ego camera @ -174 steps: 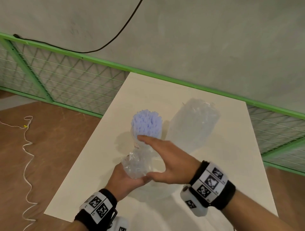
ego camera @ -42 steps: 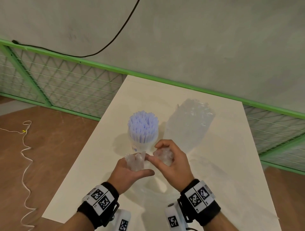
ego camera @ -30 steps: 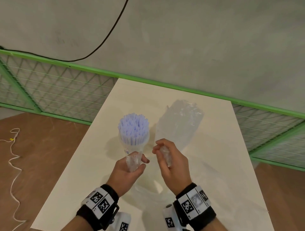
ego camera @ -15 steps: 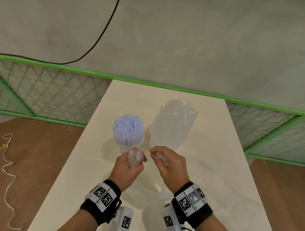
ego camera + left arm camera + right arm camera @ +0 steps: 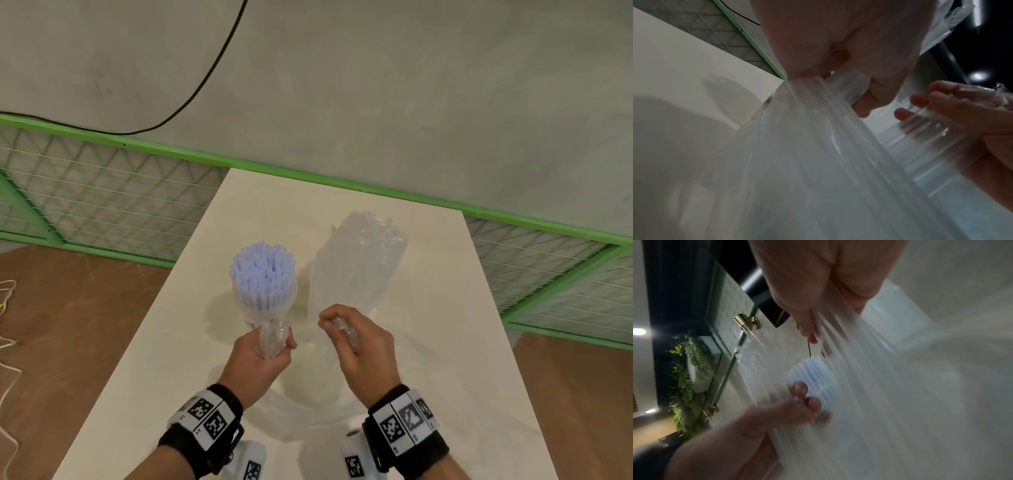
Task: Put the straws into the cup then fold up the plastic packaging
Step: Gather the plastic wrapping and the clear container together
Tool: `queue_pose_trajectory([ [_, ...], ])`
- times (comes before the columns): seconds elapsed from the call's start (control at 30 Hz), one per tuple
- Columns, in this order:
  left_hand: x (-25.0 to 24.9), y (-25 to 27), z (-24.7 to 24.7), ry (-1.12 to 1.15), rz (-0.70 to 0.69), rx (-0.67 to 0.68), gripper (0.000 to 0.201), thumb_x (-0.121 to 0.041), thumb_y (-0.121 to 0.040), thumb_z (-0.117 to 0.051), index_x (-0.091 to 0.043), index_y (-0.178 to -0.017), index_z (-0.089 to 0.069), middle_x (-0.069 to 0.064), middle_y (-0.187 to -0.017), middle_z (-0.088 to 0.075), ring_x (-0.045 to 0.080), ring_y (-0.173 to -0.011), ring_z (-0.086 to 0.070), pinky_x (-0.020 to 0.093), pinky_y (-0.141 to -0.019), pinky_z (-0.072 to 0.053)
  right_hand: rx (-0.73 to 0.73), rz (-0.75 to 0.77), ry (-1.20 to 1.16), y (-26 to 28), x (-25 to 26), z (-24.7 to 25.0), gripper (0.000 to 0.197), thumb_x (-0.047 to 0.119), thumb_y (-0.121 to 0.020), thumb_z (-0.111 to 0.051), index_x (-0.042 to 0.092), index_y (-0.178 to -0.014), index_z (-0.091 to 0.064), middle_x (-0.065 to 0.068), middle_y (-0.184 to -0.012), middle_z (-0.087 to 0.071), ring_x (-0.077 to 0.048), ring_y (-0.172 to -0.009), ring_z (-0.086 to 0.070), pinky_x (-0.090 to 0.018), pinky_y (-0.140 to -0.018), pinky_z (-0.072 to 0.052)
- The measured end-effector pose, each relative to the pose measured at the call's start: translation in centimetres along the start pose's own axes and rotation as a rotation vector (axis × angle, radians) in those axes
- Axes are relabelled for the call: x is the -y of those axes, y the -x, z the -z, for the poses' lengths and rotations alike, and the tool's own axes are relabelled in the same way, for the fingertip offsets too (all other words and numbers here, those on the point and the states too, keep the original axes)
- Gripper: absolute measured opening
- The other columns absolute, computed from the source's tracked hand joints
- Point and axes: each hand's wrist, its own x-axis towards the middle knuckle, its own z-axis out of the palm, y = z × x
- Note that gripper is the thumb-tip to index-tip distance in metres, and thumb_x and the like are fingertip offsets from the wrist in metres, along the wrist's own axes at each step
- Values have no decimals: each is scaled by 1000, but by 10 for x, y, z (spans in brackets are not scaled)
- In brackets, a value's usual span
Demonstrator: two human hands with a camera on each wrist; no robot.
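- Change since the earlier frames: the hands, which were together on one crumpled wad close to the cup, have drawn apart, each now holding its own bunched end of the plastic packaging (image 5: 310, 387); the film hangs slack between them, down toward the table (image 5: 445, 342).
- Left hand (image 5: 260, 356): fingers curled round a gathered end of the film, just in front of the cup's base.
- Right hand (image 5: 359, 346): thumb and fingers pinching the other gathered end, a little apart from the left hand.
- Cup (image 5: 263, 310): one, clear, upright on the table, beyond the left hand.
- Straws (image 5: 263, 272): one dense pale-blue bundle standing in the cup, too many to count; none seen loose on the table.
- Second clear plastic bag (image 5: 359, 260): one, lying on the table beyond the right hand; whether it holds anything cannot be told.
- Progress, as judged: straw loading looks done; the folding is barely begun, the film stretched out rather than creased or flattened.
- Remaining, as judged: bring the ends together, fold and set the packaging down.
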Motion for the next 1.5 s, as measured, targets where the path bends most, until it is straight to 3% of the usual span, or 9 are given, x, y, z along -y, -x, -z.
queue_pose_trajectory([
  [0.17, 7, -2, 2, -2, 40, 21, 14, -6, -76, -63, -19, -77, -66, 10, -86, -66, 21, -72, -56, 15, -62, -43, -208, 20, -185, -45, 49, 45, 14, 3, -91, -67, 13, -101, -67, 0, -96, -73, -18, -85, -74, -46, -78, -60],
  [0.3, 9, -3, 3, -3, 24, 19, 10, -14, -76, -62, -23, -76, -64, 4, -86, -68, 25, -84, -62, 16, -71, -46, -397, 207, -318, -90, 92, 100, 17, -3, -92, -63, 0, -109, -62, -21, -100, -69, -36, -88, -72, -45, -78, -60],
  [0.53, 12, -4, 4, 7, 32, 13, 9, -19, -74, -60, -26, -76, -65, 5, -88, -69, 26, -82, -62, 18, -69, -46, -381, 167, -336, -133, 85, 116, 17, 0, -92, -64, -1, -109, -62, -20, -97, -66, -40, -95, -68, -44, -81, -59],
  [0.67, 13, -5, 5, 13, 32, 25, 10, -19, -75, -60, -27, -76, -65, 0, -87, -70, 14, -75, -60, 17, -69, -46, -364, 155, -294, -149, 81, 123, 17, 1, -92, -63, -1, -110, -62, -17, -97, -65, -41, -96, -67, -43, -80, -60],
  [0.93, 9, -8, 6, 26, -4, 45, 16, -12, -79, -61, -27, -75, -64, 0, -85, -70, 5, -74, -60, 12, -71, -45, -109, 145, -108, -154, 48, 94, 16, 9, -94, -64, 23, -102, -65, -6, -104, -68, -24, -91, -72, -45, -81, -59],
  [1.03, 11, -9, 6, 0, -18, 46, 29, 2, -84, -62, -26, -75, -64, 2, -86, -69, 4, -74, -60, 11, -71, -44, -49, 249, 188, -150, 28, 81, 10, 14, -92, -68, 17, -102, -69, 7, -104, -70, -15, -96, -69, -34, -90, -54],
  [1.1, 10, -10, 6, -16, -24, 44, 25, -2, -84, -62, -26, -76, -64, 0, -85, -70, 4, -76, -61, 10, -71, -44, -27, 339, 353, -145, 16, 72, 12, 15, -90, -70, 15, -103, -70, 5, -105, -71, -14, -99, -67, -27, -92, -50],
  [1.27, 9, -11, 6, -8, -20, 41, 15, -14, -76, -59, -28, -76, -64, -2, -85, -70, 6, -79, -62, 11, -74, -45, 56, 467, 512, -131, -10, 56, 21, 21, -91, -69, 13, -111, -71, 0, -114, -71, -22, -115, -60, -37, -100, -46],
  [1.5, 9, -11, 7, 15, -18, 50, 21, -9, -81, -61, -29, -75, -64, 1, -86, -70, 5, -79, -62, 10, -74, -45, 398, 163, 460, -112, -11, 65, 56, 57, -98, -29, 33, -148, -39, 18, -153, -37, -4, -149, -13, -34, -119, -13],
])
